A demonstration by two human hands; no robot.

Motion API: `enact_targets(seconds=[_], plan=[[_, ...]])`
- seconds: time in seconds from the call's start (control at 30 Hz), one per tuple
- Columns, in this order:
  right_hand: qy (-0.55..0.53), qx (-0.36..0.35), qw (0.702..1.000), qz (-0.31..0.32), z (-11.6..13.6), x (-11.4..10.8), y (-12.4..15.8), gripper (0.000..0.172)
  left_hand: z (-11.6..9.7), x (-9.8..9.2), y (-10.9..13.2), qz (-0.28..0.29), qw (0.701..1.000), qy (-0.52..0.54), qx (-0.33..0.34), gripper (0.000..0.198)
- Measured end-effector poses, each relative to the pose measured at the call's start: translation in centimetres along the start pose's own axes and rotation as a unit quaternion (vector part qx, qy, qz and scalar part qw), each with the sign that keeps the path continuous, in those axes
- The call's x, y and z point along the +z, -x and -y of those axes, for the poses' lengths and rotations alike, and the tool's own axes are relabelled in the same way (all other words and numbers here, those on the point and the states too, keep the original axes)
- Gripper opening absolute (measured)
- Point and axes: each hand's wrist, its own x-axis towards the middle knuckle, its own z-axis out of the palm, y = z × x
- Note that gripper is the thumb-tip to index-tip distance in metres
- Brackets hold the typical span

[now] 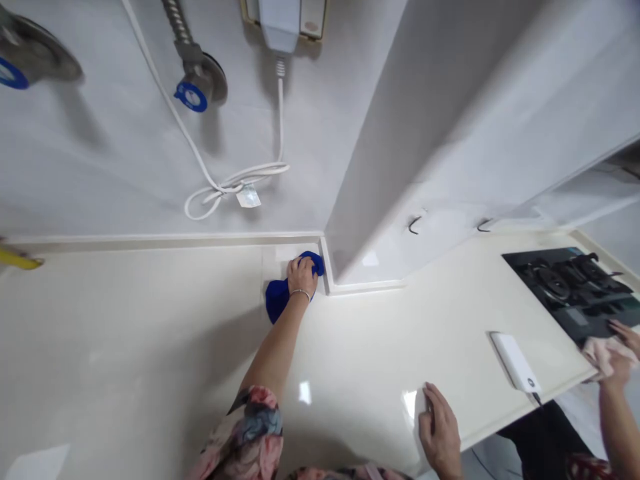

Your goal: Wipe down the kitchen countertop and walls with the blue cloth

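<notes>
Flowered sleeve fabric fills the lower edge of the view, covering the upper part of the person's left arm. Past it, the left hand, with a thin bracelet at the wrist, has its fingers bent over a bunched blue cloth. That cloth lies on the white counter, in the corner where the back wall meets a pillar, right by the raised strip at the pillar's foot. The right hand is near the counter's front edge, fingers close together and loosely bent, no object visible in it.

Farther right, a white box with a dark cord lies on the counter. Beyond it, another person's hands are on a pink cloth at the corner of a black stove. Two hooks stick out from the pillar. Above the left hand, a looped white cable hangs against the wall below a plug, with two blue-marked valves to the left.
</notes>
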Motion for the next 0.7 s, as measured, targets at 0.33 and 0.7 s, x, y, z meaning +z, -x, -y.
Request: enact_targets(seconds=[0.33, 0.7], plan=[[0.022, 0.006, 0.999, 0.041, -1.2, -0.7, 0.3, 0.052, 0.9, 1.4, -6.4, -0.019, 0.999, 0.013, -0.048, 0.04], [-0.013, 0.011, 1.0, 0.008, -1.1, -0.3, -0.5, 0.057, 0.8, 0.5, -3.6, 0.023, 1.0, -0.008, 0.005, 0.043]])
